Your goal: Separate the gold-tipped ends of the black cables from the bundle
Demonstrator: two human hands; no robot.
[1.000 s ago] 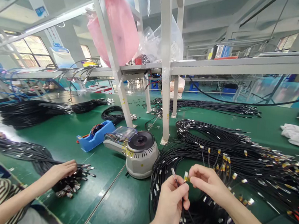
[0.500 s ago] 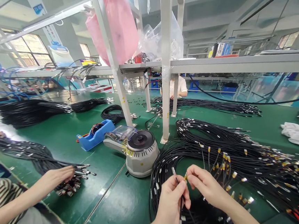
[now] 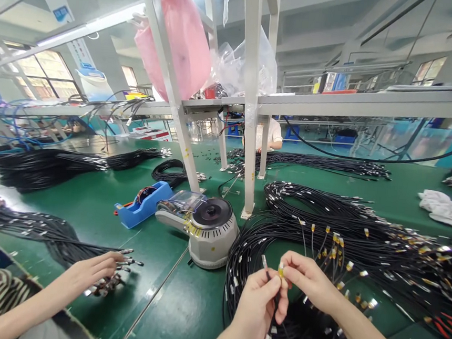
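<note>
My left hand [image 3: 258,305] pinches a thin black cable [image 3: 265,265] whose metal tip sticks up above my fingers. My right hand [image 3: 306,280] holds a small piece of yellow tape [image 3: 281,271] against that cable, fingertips touching my left hand. Both hands hover over a large heap of black cables [image 3: 361,255] with silver and yellow-taped ends on the green table [image 3: 182,308]. A grey round tape dispenser [image 3: 208,231] with yellow strips on it stands just left of my hands.
A co-worker in a striped sleeve at the left has a hand [image 3: 94,269] on another cable bundle [image 3: 46,230]. A blue tape holder [image 3: 144,204], white frame posts [image 3: 249,129], more cable piles [image 3: 44,167] and white gloves [image 3: 444,207] lie around. Another person sits across the table [image 3: 271,134].
My hands stay together on the cable, shifted slightly up and left in view. The co-worker's hand has slid along the bundle's connector ends.
</note>
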